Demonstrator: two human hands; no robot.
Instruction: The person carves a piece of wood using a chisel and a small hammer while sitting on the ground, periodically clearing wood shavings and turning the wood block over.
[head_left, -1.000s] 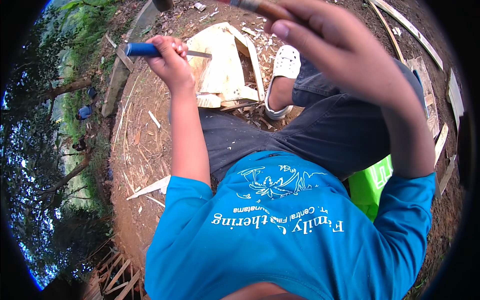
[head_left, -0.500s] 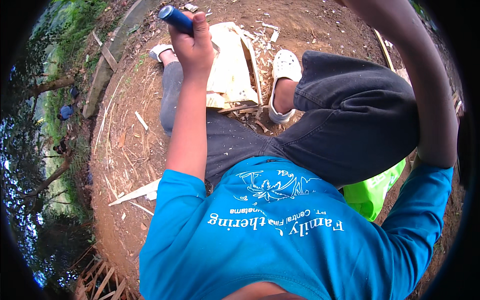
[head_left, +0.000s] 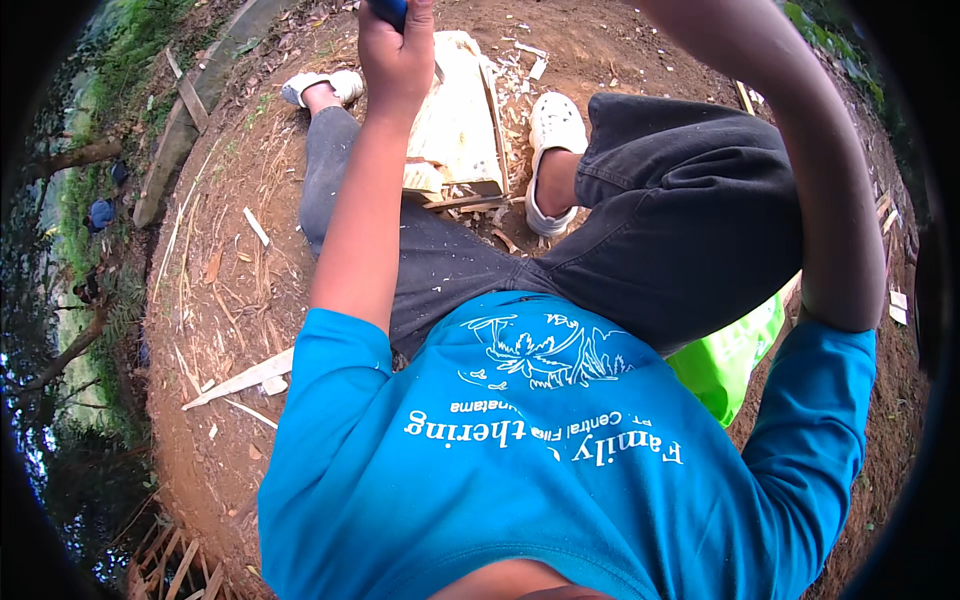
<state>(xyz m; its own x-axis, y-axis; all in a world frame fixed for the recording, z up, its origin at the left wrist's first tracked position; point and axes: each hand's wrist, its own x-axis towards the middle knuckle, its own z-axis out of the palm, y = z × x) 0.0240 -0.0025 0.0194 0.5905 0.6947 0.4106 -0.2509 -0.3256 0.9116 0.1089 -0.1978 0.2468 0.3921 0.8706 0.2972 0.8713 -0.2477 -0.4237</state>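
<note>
My left hand (head_left: 396, 62) is raised at the top of the view, its fingers wrapped round a blue cylindrical tool handle (head_left: 388, 11). The upper end of the handle is cut off by the frame edge, and what kind of tool it is cannot be made out. Behind and beside that hand, a pale hewn wood block (head_left: 462, 120) lies on the ground between my feet. My right forearm (head_left: 800, 110) reaches up past the top edge, so my right hand is out of view.
Wood chips and splinters (head_left: 265, 378) litter the brown dirt. My white clogs (head_left: 556, 125) flank the block. A bright green bag (head_left: 725, 365) sits by my right hip. Beams (head_left: 165, 165) and plants border the far left, and sticks (head_left: 180, 570) are piled at lower left.
My left hand and the blue handle have moved up, and the handle now partly leaves the frame. The whole view has shifted slightly. My right hand stays out of sight.
</note>
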